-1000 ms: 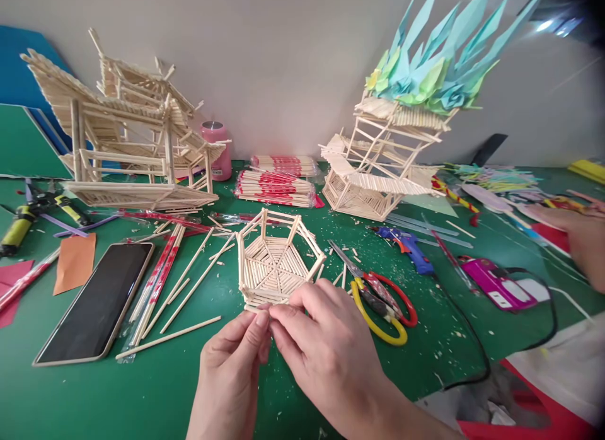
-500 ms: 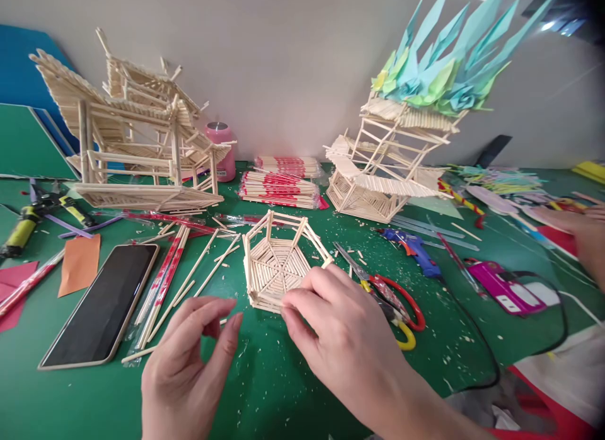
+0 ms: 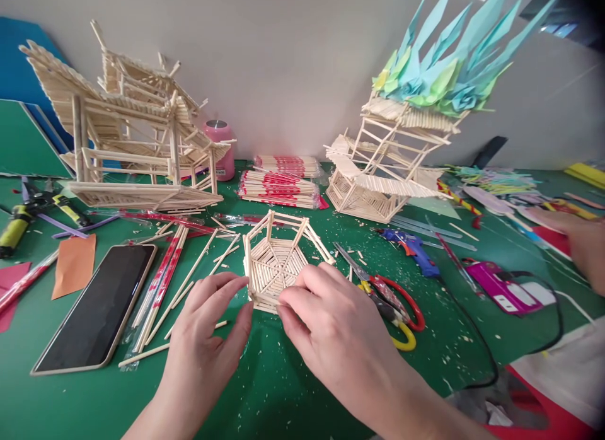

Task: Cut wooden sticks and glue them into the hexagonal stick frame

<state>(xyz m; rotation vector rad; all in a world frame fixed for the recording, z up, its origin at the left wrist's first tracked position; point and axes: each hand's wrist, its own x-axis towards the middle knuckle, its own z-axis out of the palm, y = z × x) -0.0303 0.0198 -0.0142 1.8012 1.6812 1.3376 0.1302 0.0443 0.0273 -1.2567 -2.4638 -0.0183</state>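
Observation:
A small frame of pale sticks (image 3: 278, 268), with a web-like base and raised sides, rests on the green table in the middle. My right hand (image 3: 333, 320) pinches its near right edge between thumb and fingers. At the frame's near left corner is my left hand (image 3: 208, 330), thumb and forefinger apart, its fingertips close to the sticks and nothing seen between them. Loose sticks (image 3: 195, 282) lie left of the frame. Scissors with red handles (image 3: 410, 301) are just right of my right hand.
Stick house (image 3: 137, 137) at back left; stick tower (image 3: 392, 156) with paper leaves at back right. A phone (image 3: 97, 311) lies left. Glue gun (image 3: 416, 251), magenta device (image 3: 505, 289) and another person's hand (image 3: 583, 238) are on the right. Packed sticks (image 3: 278, 189) lie behind.
My left hand has moved up and right, to the near left corner of the stick frame. My right hand stays at the frame, nearly unmoved. The other person's hand has shifted slightly left.

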